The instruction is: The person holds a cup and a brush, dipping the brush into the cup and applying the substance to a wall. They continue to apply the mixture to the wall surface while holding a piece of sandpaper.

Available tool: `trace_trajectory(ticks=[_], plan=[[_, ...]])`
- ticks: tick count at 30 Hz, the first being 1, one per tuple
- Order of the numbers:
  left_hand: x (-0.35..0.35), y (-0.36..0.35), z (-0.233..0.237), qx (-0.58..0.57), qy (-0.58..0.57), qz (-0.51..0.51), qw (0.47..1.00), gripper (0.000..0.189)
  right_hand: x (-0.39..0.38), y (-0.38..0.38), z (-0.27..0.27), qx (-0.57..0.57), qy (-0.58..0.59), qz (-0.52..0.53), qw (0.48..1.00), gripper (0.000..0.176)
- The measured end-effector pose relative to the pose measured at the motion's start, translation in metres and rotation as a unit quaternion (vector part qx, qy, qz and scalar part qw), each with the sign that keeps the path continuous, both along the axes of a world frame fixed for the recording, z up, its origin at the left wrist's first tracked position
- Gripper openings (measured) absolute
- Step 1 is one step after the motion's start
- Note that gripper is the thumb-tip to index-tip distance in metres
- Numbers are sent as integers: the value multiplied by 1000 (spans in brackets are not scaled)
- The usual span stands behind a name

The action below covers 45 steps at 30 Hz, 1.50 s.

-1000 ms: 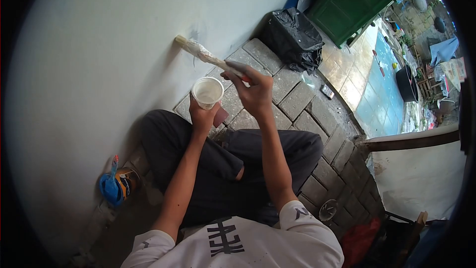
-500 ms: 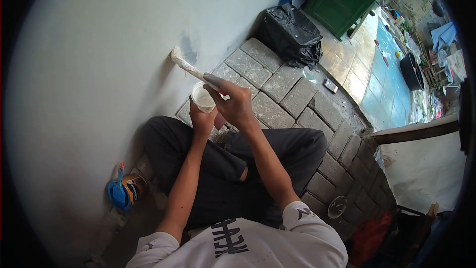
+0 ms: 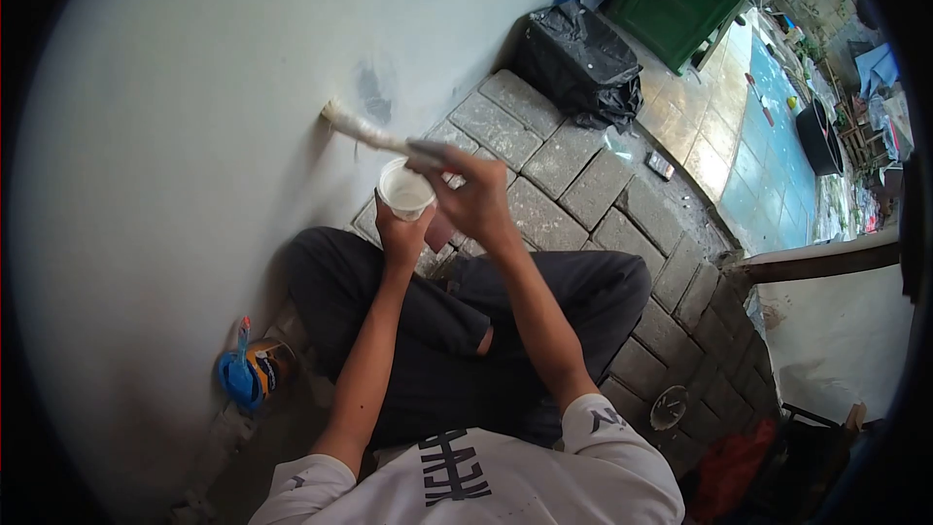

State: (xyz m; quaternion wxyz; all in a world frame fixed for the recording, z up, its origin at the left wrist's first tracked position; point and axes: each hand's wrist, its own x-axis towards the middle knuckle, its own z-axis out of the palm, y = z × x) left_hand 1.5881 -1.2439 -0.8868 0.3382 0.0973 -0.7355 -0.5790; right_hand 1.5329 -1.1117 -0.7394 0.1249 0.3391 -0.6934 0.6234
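Note:
My right hand (image 3: 473, 190) is closed around the handle of a paintbrush (image 3: 364, 129) coated in whitish paint. The brush points left, its bristle tip right at the pale wall (image 3: 214, 117). Just beside the tip, a grey smudge (image 3: 371, 87) marks the wall. Lower down, my left hand (image 3: 401, 233) grips a small white plastic cup (image 3: 406, 191) from below, with its mouth facing up and white inside. The cup sits close under the brush handle and my right hand.
A blue-and-orange can (image 3: 255, 374) with a brush on it stands by the wall at lower left. Grey paving blocks (image 3: 564, 146) cover the ground. A black plastic bag (image 3: 578, 63) lies beyond, near a green door (image 3: 695, 0). A clear round lid (image 3: 669, 408) rests at right.
The brush has swung to a flatter angle, its tip shifting slightly left and down along the wall. My left hand stays with the cup nearly in place.

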Motion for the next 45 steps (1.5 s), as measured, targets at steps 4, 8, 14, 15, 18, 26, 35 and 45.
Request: trace_trajectory(ticks=[4, 8, 14, 15, 18, 26, 35, 45], plan=[[5, 1, 6, 23, -37, -2, 999, 61, -45, 8, -17, -49, -18, -117, 992, 30], [1, 3, 10, 22, -40, 3, 999, 59, -31, 7, -16, 8, -3, -111, 994, 26], [23, 1, 25, -9, -38, 31, 999, 54, -37, 7, -22, -8, -40, -24, 999, 27], [27, 0, 28, -52, -30, 66, 996, 48, -41, 10, -20, -6, -72, -45, 996, 26], [35, 3, 34, -38, -28, 100, 994, 43, -48, 13, -24, -26, -42, -103, 993, 26], [43, 9, 32, -38, -7, 116, 992, 49, -21, 1, -41, 26, -19, -38, 999, 32], [46, 12, 31, -41, -12, 116, 992, 46, -34, 11, -43, 2, -42, -20, 999, 28], [42, 8, 15, -65, -15, 122, 990, 46, -22, -1, -57, -38, -27, -104, 993, 29]])
